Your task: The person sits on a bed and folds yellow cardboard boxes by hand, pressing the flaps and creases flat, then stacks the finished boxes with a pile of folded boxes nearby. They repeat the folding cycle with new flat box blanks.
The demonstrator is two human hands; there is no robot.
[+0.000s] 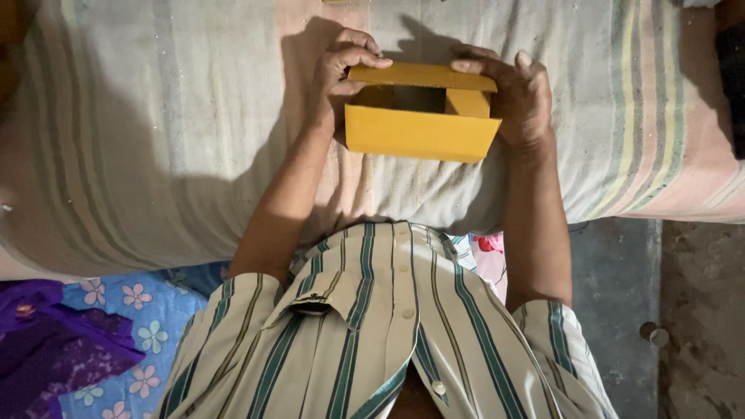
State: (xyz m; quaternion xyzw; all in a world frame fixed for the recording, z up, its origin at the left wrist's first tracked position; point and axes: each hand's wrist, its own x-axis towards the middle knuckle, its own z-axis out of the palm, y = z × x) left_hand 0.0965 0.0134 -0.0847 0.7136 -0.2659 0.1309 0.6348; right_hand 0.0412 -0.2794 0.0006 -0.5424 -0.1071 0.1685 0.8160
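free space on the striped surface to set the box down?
Bare striped cloth lies left of the left hand, and a narrower stretch right of the right hand. The middle is crowded: both hands grip the yellow cardboard box.

A striped cloth (pixel 155 140) covers the surface, with blue floral fabric (pixel 147 310) and purple fabric (pixel 46 349) below

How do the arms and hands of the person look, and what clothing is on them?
Both arms are bare from above the elbow down to the left hand and right hand. No rings, watch or gloves are visible. The person wears a short-sleeved shirt, cream with vertical green and brown stripes, a collar and pale buttons down the front.
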